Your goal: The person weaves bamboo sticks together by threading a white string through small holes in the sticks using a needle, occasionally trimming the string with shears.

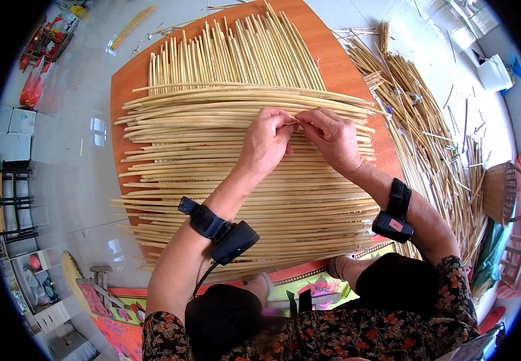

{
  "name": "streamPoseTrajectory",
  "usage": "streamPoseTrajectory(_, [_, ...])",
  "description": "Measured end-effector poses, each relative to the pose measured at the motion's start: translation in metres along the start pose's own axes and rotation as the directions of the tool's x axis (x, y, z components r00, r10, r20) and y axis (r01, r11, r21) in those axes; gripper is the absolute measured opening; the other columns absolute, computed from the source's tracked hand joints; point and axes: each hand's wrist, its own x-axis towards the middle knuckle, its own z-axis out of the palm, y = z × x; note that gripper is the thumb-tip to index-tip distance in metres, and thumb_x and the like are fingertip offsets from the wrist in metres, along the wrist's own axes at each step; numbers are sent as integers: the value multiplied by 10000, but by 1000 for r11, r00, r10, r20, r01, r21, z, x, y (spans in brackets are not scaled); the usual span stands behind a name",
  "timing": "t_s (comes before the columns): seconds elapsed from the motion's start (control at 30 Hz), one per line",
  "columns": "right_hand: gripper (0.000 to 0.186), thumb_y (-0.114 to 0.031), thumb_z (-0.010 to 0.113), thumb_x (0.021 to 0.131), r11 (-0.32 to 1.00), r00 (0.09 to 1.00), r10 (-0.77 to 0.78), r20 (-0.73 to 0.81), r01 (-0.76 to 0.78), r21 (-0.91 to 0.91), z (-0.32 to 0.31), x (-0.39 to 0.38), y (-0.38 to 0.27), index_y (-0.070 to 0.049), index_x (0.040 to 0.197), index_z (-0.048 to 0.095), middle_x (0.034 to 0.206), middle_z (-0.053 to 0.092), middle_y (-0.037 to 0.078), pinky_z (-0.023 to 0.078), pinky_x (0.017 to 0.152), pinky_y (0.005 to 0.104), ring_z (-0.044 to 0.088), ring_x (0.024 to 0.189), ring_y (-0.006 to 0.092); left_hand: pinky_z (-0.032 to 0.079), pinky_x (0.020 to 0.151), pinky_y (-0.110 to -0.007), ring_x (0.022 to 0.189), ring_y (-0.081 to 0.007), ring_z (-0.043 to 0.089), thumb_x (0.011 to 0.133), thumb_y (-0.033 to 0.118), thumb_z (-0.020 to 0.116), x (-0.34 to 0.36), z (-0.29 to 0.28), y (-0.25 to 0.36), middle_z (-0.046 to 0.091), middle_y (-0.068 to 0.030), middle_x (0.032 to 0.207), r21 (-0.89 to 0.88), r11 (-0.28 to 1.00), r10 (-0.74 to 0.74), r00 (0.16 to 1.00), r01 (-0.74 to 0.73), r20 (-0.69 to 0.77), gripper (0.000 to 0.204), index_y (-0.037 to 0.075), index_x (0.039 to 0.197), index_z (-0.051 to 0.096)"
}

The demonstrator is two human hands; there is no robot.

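Crosswise stalks (212, 174), pale yellow and straight, lie side by side in a broad mat in front of me. Under their far edge, more stalks (230, 57) run away from me. My left hand (263, 143) and my right hand (337, 139) meet above the far part of the crosswise stalks. Their thumbs and forefingers are pinched close together. Between the fingertips shows a thin pale strand (297, 120); its ends are hidden, and I cannot tell what it is made of. Both hands are closed, with the other fingers curled in.
The stalks lie on an orange-brown board (129, 90). A large heap of loose stalks (419, 114) covers the floor to the right, near a wicker basket (499, 194) and a white bucket (493, 73). Stools (15, 204) stand at the far left. A colourful mat (308, 283) lies by my feet.
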Motion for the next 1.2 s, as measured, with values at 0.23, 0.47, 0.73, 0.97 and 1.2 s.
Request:
streamPoseTrajectory(0.23, [185, -68, 717, 824, 995, 996, -90, 4, 90, -44, -1, -1, 2, -138, 995, 712, 863, 692, 20, 534, 573, 340, 683, 716, 237, 451, 433, -212, 588, -72, 609, 936, 135, 653, 3, 1, -2, 632, -21, 974, 54, 998, -16, 1000, 17, -7, 203, -8, 1079, 664])
streamPoseTrajectory(0.47, [204, 4, 704, 843, 980, 988, 144, 63, -152, 128, -2, -2, -3, -47, 1041, 712, 907, 711, 69, 524, 616, 266, 676, 722, 148, 445, 434, -197, 590, -68, 614, 948, 120, 636, -2, -1, 5, 656, -19, 851, -138, 983, -126, 992, 122, -19, 178, -3, 1077, 648])
streamPoseTrajectory(0.73, [177, -14, 685, 880, 958, 977, 203, 67, -212, 194, -1, -3, -2, -32, 1054, 709, 873, 687, 52, 489, 578, 242, 621, 658, 88, 478, 462, -205, 615, -90, 625, 991, 114, 557, -2, -9, 3, 641, -42, 966, -229, 963, -132, 990, 140, 51, 208, -25, 1119, 643])
streamPoseTrajectory(0.97, [199, -41, 707, 844, 954, 973, 222, 62, -230, 191, -3, -2, -3, -85, 1038, 713, 887, 703, 78, 537, 650, 314, 683, 748, 229, 507, 490, -217, 664, -106, 651, 957, 103, 600, -3, -6, 13, 582, -33, 1162, -36, 996, -77, 993, 81, 94, 213, -41, 1104, 655])
streamPoseTrajectory(1.2, [189, -37, 699, 852, 947, 967, 235, 99, -251, 200, -7, -2, -9, -72, 1038, 710, 880, 701, 80, 529, 648, 303, 675, 740, 210, 488, 490, -206, 660, -91, 643, 955, 111, 639, -4, -7, 7, 624, -36, 1034, -118, 990, -76, 995, 82, 61, 178, -29, 1062, 660])
